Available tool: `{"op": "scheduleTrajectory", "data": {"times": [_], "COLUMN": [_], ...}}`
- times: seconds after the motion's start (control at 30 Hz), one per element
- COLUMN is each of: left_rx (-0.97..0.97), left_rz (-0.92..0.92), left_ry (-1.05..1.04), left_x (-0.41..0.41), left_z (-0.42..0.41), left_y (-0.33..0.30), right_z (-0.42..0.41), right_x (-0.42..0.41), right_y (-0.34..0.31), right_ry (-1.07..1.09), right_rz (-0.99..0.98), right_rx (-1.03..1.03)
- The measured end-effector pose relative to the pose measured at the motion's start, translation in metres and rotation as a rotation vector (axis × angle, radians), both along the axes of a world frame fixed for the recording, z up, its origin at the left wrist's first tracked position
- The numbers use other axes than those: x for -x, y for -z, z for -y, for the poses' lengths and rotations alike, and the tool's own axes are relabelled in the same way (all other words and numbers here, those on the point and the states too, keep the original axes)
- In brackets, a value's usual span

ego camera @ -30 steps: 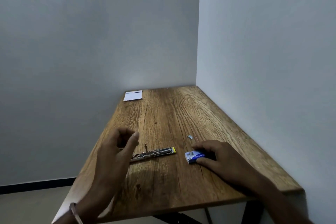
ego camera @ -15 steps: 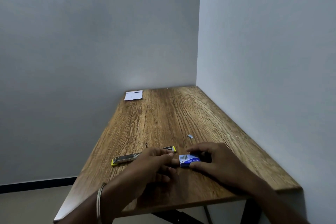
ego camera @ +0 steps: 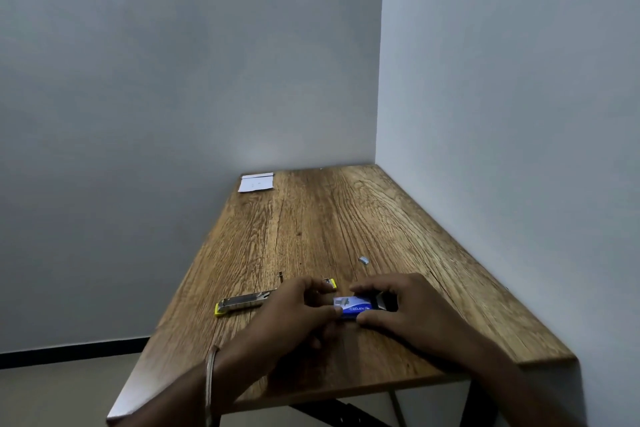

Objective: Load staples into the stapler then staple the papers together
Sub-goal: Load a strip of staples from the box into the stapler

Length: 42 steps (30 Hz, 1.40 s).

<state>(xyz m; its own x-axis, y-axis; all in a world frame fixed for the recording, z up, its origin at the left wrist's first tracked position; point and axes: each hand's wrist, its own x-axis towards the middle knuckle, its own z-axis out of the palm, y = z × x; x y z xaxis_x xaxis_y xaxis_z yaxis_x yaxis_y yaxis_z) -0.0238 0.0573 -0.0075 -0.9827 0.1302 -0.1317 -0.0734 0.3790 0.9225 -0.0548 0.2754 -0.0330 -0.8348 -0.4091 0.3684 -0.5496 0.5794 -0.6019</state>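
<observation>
Since half a second ago the small blue cardboard staple box (ego camera: 355, 306) has slid partly open, and a dark inner tray shows at its right end. The left hand (ego camera: 294, 314) pinches its left end; the right hand (ego camera: 403, 308) grips its right part. It lies near the surface's (ego camera: 311, 225) front edge, with the opened metal stapler with yellow ends (ego camera: 242, 302) just left of the left hand.

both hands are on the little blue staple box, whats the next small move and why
Probably slide the inner tray out of the blue staple box and take a strip of staples. The right hand grips the box from the right while the left hand pinches its left end, and the stapler lies opened flat on the table, waiting to be loaded. The papers sit untouched at the far corner.
</observation>
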Motion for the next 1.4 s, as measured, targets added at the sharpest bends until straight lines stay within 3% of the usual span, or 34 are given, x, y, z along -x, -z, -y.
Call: {"op": "scheduleTrajectory", "data": {"times": [0.13, 0.27, 0.8, 1.1, 1.4], "left_rx": [0.532, 0.66, 0.651, 0.661, 0.658], "left_rz": [-0.401, -0.562, -0.623, -0.628, -0.631], "left_ry": [0.049, 0.085, 0.082, 0.079, 0.084], "left_x": [0.004, 0.006, 0.01, 0.012, 0.011], "left_z": [0.003, -0.003, -0.003, -0.004, -0.004], "left_y": [0.011, 0.016, 0.023, 0.025, 0.026], "right_z": [-0.011, -0.019, -0.039, -0.021, -0.014], "right_x": [0.0, 0.0, 0.008, 0.025, 0.037], "right_y": [-0.002, -0.002, -0.008, -0.04, -0.052], "right_ry": [0.006, 0.037, 0.05, -0.053, -0.066], "right_rz": [0.032, 0.043, 0.061, 0.124, 0.185], "right_rx": [-0.014, 0.022, -0.03, -0.36, -0.482]}}
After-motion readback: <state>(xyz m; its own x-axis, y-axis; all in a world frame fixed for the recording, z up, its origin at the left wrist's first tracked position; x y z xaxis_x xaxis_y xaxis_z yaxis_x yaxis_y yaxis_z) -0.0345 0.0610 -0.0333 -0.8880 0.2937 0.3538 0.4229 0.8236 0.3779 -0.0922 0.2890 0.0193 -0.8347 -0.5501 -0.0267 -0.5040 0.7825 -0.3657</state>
